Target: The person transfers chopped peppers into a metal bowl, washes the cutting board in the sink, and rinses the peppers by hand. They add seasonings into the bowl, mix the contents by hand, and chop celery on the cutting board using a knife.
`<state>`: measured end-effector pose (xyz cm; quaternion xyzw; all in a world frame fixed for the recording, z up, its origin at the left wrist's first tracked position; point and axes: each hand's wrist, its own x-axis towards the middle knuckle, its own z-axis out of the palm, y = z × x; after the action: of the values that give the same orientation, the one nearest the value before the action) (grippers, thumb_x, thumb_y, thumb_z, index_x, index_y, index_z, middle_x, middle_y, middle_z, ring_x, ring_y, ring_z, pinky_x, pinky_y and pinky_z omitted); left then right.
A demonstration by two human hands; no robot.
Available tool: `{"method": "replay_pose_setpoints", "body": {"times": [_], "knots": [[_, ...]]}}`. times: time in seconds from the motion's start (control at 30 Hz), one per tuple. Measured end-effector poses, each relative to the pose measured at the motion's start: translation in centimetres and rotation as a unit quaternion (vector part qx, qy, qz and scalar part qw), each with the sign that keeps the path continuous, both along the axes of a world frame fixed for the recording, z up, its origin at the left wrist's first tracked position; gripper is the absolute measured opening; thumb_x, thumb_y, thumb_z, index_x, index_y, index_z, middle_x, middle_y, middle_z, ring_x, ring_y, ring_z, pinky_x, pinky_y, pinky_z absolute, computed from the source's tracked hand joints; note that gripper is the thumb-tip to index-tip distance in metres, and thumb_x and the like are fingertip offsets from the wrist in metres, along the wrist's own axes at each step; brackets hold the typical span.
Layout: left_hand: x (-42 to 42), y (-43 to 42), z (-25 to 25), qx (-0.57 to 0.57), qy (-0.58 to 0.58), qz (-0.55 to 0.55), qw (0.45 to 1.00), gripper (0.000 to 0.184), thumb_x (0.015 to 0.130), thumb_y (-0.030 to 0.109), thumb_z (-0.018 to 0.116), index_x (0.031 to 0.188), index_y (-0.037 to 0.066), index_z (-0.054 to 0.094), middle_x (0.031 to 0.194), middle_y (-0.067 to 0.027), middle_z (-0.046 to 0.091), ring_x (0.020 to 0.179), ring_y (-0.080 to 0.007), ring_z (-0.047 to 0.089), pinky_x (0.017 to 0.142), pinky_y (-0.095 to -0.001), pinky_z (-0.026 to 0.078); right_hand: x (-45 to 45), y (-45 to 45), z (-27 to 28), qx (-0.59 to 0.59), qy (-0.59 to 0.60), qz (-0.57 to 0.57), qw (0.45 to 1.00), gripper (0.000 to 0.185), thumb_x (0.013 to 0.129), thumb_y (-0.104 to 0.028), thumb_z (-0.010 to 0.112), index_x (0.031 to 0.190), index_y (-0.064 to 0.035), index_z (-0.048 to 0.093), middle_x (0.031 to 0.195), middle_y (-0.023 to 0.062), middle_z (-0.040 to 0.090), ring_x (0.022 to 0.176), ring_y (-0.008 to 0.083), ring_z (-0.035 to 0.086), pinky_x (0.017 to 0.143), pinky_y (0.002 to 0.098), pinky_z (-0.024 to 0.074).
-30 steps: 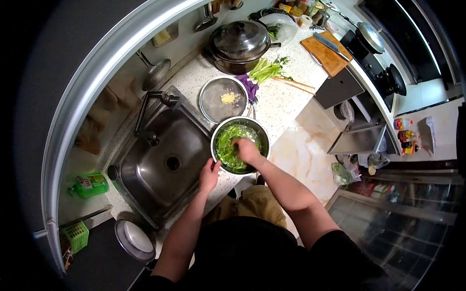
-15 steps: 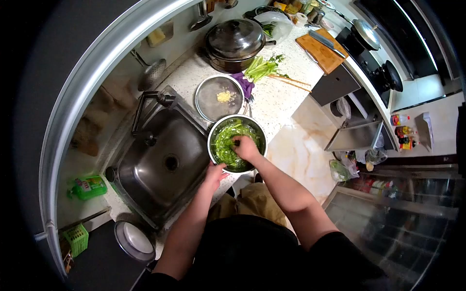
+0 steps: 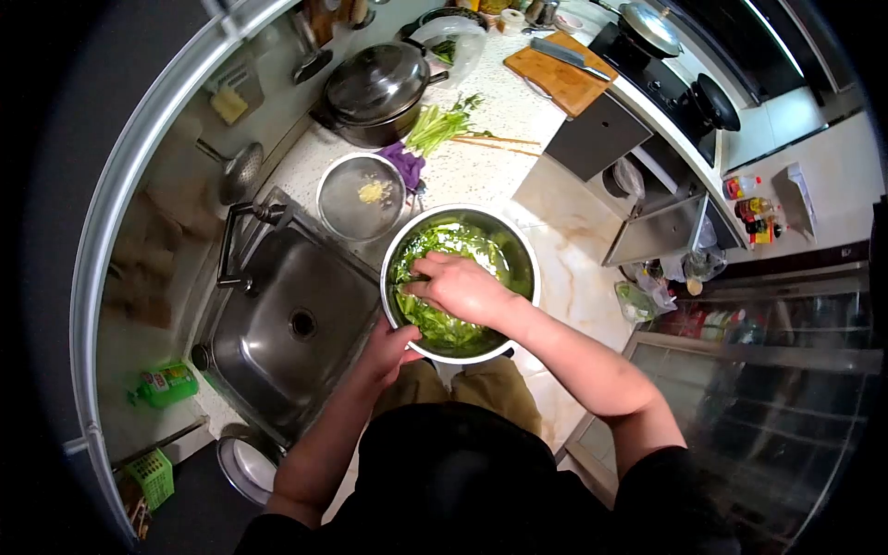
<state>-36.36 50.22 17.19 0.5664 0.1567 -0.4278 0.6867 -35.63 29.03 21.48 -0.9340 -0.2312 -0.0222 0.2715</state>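
Note:
A steel bowl [image 3: 534, 277] with chopped green vegetables [image 3: 435, 324] in water is in front of my body, beside the sink. The rim at its lower left is in the grip of my left hand [image 3: 387, 351], thumb over the edge. Inside the bowl, my right hand [image 3: 458, 289] lies over the greens with its fingers apart, the fingertips partly hidden among the leaves. Just behind the bowl, a round strainer [image 3: 347, 208] holds a small heap of minced pale yellow bits [image 3: 375, 191].
The steel sink [image 3: 268, 361] is at left. Along the counter are a lidded pot [image 3: 370, 92], leafy stalks [image 3: 439, 129] on purple cloth [image 3: 402, 165], chopsticks [image 3: 499, 143], and a cutting board [image 3: 546, 79] with a knife [image 3: 569, 57]. A cabinet door [image 3: 652, 236] stands open at right.
The bowl has come up closer to my head and shifted right. My right hand has gone from bunched in the greens to spread over their left side. My view has turned slightly.

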Motion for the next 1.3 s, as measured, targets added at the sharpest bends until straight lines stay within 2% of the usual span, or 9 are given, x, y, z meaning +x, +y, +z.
{"method": "replay_pose_setpoints", "body": {"times": [0.1, 0.47, 0.57, 0.73, 0.8, 0.97, 1.13, 1.27, 1.3], "knots": [[-1.4, -3.1, 3.0, -0.001, 0.013, -0.042, 0.999, 0.057, 0.085, -0.001, 0.063, 0.137, 0.006, 0.044, 0.121, -0.0121, 0.061, 0.103, -0.0249, 0.067, 0.077, -0.0412, 0.062, -1.8, -4.1, 3.3, -0.084, 0.015, 0.027, 0.996, 0.011, 0.081, -0.016, 0.071, 0.081, -0.0048, 0.07, 0.104, 0.009, 0.063, 0.103, 0.0273, 0.062, 0.079, 0.0401, 0.0549], [-9.7, -21.7, 16.2, -0.033, 0.097, -0.134, 0.986, 0.047, 0.085, 0.0, 0.058, 0.131, 0.0, 0.052, 0.116, -0.0155, 0.066, 0.097, -0.0295, 0.068, 0.083, -0.0464, 0.058, -19.0, -27.8, 19.5, 0.138, 0.084, -0.114, 0.98, 0.013, 0.079, -0.006, 0.075, 0.088, 0.002, 0.072, 0.082, 0.0125, 0.065, 0.073, 0.0298, 0.065, 0.063, 0.0369, 0.0506], [-11.4, -26.7, 17.6, -0.073, 0.1, -0.171, 0.977, 0.044, 0.085, 0.0, 0.056, 0.129, 0.001, 0.052, 0.116, -0.0151, 0.065, 0.098, -0.0294, 0.068, 0.087, -0.049, 0.057, -23.3, -32.8, 22.1, 0.043, 0.024, -0.089, 0.995, 0.023, 0.08, -0.001, 0.068, 0.103, 0.0012, 0.07, 0.096, 0.0166, 0.069, 0.091, 0.034, 0.068, 0.081, 0.0415, 0.0559], [-13.3, -34.6, 19.4, -0.133, 0.091, -0.22, 0.962, 0.044, 0.087, -0.002, 0.053, 0.131, 0.0, 0.049, 0.119, -0.0146, 0.065, 0.101, -0.0278, 0.069, 0.091, -0.046, 0.057, -29.4, -39.2, 26.9, -0.017, -0.116, -0.171, 0.978, 0.011, 0.082, -0.008, 0.07, 0.09, -0.0007, 0.07, 0.088, 0.0158, 0.066, 0.086, 0.0334, 0.066, 0.075, 0.0437, 0.0544], [-13.7, -37.7, 20.3, -0.141, 0.076, -0.253, 0.954, 0.044, 0.087, -0.002, 0.052, 0.131, -0.002, 0.048, 0.12, -0.0161, 0.065, 0.101, -0.0277, 0.069, 0.09, -0.043, 0.059, -31.9, -41.0, 27.3, -0.103, -0.015, -0.243, 0.964, 0.009, 0.08, -0.01, 0.073, 0.082, -0.0027, 0.067, 0.08, 0.0116, 0.063, 0.082, 0.0331, 0.064, 0.069, 0.0423, 0.0527], [-14.2, -44.7, 20.9, -0.148, 0.098, -0.306, 0.935, 0.041, 0.088, 0.0, 0.052, 0.128, -0.008, 0.05, 0.119, -0.0189, 0.066, 0.099, -0.0282, 0.071, 0.089, -0.0424, 0.061, -37.0, -44.6, 26.2, -0.069, -0.11, -0.262, 0.956, 0.028, 0.084, -0.008, 0.07, 0.111, 0.0, 0.067, 0.115, 0.0167, 0.069, 0.12, 0.0338, 0.061, 0.105, 0.0446, 0.046], [-13.8, -51.4, 20.0, -0.139, 0.105, -0.353, 0.919, 0.043, 0.087, 0.0, 0.053, 0.129, -0.006, 0.049, 0.117, -0.0185, 0.066, 0.098, -0.0282, 0.071, 0.087, -0.0425, 0.061, -44.3, -47.3, 25.6, -0.122, -0.029, -0.341, 0.932, 0.026, 0.088, -0.008, 0.068, 0.114, -0.0015, 0.069, 0.118, 0.0114, 0.07, 0.127, 0.0313, 0.058, 0.108, 0.0499, 0.0437], [-13.8, -56.6, 19.4, -0.1, 0.018, -0.398, 0.912, 0.041, 0.085, -0.006, 0.055, 0.126, -0.002, 0.055, 0.118, -0.0162, 0.066, 0.102, -0.0282, 0.069, 0.089, -0.044, 0.059, -50.5, -47.3, 24.5, 0.156, 0.033, -0.425, 0.891, 0.027, 0.088, -0.007, 0.067, 0.114, -0.001, 0.072, 0.125, 0.0144, 0.069, 0.128, 0.0355, 0.059, 0.107, 0.0474, 0.0487], [-13.0, -58.2, 18.6, -0.098, 0.042, -0.416, 0.903, 0.046, 0.087, -0.005, 0.054, 0.132, 0.004, 0.048, 0.115, -0.0117, 0.063, 0.097, -0.0237, 0.067, 0.077, -0.0416, 0.061, -52.7, -47.3, 24.0, 0.228, 0.063, -0.462, 0.855, 0.025, 0.088, -0.007, 0.067, 0.113, -0.0015, 0.073, 0.125, 0.016, 0.069, 0.123, 0.0351, 0.063, 0.104, 0.0471, 0.0512]]}}
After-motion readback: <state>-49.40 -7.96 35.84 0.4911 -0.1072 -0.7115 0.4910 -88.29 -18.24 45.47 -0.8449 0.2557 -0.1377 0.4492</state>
